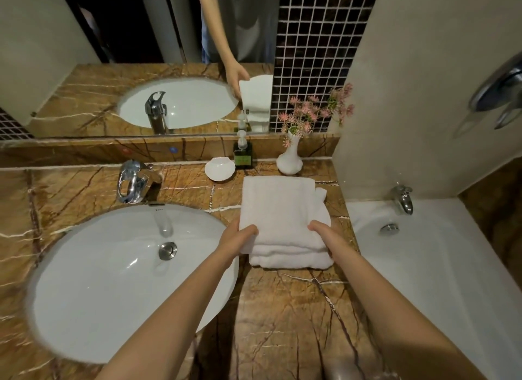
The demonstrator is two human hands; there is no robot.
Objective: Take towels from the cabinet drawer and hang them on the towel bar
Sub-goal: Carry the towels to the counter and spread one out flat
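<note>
**Towels out on the counter, none hung**

We find the folded white towels [282,210] stacked on the counter [282,309], toward its right edge, between the sink [113,280] and the bathtub [423,266]. The left hand [238,238] and right hand [322,234] each grip a near corner of the stack. Neither drawer nor towel bar is in view. We judge the fetching done and all the hanging left to do.

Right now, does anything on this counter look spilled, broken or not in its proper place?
Nothing looks spilled or broken. Only the towel stack on the counter is slightly uneven: a lower towel's corner pokes out at the far right. The left hand and right hand grip its near end.
</note>
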